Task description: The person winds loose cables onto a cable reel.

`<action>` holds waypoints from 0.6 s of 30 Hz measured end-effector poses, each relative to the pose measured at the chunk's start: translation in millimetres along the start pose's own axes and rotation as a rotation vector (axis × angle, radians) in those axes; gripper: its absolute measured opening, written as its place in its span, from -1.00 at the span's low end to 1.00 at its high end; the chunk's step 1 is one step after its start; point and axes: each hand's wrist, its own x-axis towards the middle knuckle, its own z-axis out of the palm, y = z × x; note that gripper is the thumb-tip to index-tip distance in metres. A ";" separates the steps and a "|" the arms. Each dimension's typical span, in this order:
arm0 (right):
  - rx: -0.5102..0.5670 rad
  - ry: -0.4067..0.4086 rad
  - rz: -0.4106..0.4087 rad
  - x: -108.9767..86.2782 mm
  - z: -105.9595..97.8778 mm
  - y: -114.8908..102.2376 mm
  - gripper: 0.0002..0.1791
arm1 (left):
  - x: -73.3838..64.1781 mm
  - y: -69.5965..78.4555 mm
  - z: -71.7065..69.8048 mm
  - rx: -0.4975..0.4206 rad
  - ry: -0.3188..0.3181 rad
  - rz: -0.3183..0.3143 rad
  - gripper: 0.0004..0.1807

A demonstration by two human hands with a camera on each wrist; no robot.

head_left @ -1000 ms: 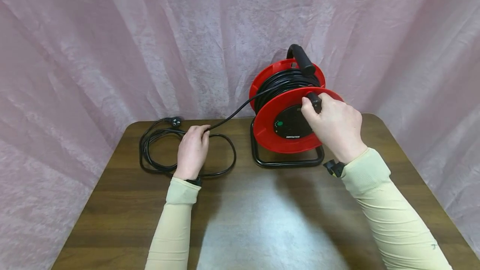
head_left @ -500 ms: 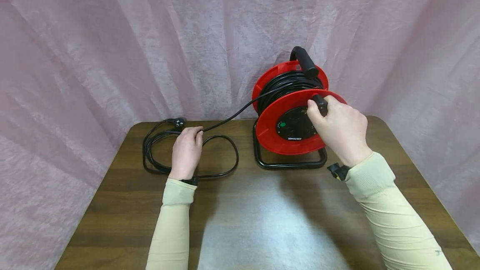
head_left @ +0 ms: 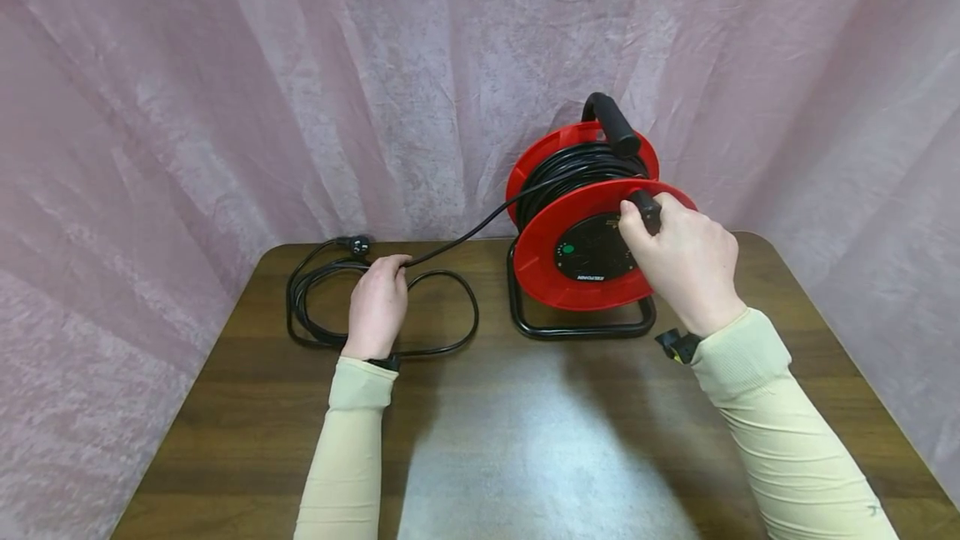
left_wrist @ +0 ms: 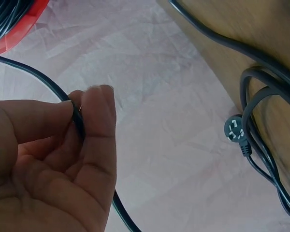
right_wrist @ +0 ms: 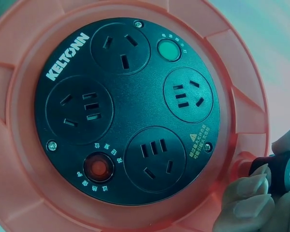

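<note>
A red cable reel point(head_left: 540, 261) with black cable wound on its drum stands on a black tube frame point(head_left: 577, 331) at the back of the table. My right hand point(head_left: 686, 252) grips the black crank knob point(right_wrist: 275, 169) on the reel's front disc. That disc carries a black socket panel point(right_wrist: 125, 111) with several outlets, a green light and a red button. From the drum, a black cable point(head_left: 480, 225) runs left to my left hand point(head_left: 378, 307), which pinches it between thumb and fingers. Loose loops of cable point(head_left: 294, 307) lie around and behind the left hand, ending in a black plug point(head_left: 360, 246).
The wooden table point(head_left: 517, 440) has its back edge close to a pink curtain point(head_left: 420, 90). A black carrying handle point(head_left: 611, 123) rises above the reel. Small black gear point(head_left: 678, 346) sits at the right wrist.
In the head view, the reel, cable loops and right hand have shifted slightly right. My left hand moved left, then slightly back right. Both holds are the same.
</note>
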 end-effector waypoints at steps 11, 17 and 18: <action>0.003 -0.008 0.009 0.4 0.6 1.7 -0.39 | 1.2 -5.2 -1.0 0.043 0.036 -0.023 -0.65; 0.005 0.005 0.002 0.7 1.2 1.6 -0.40 | 2.5 -13.8 -2.7 0.027 0.090 -0.061 -0.72; 0.005 0.008 0.000 0.7 1.3 1.7 -0.40 | 2.7 -15.4 -2.8 0.023 0.098 -0.064 -0.72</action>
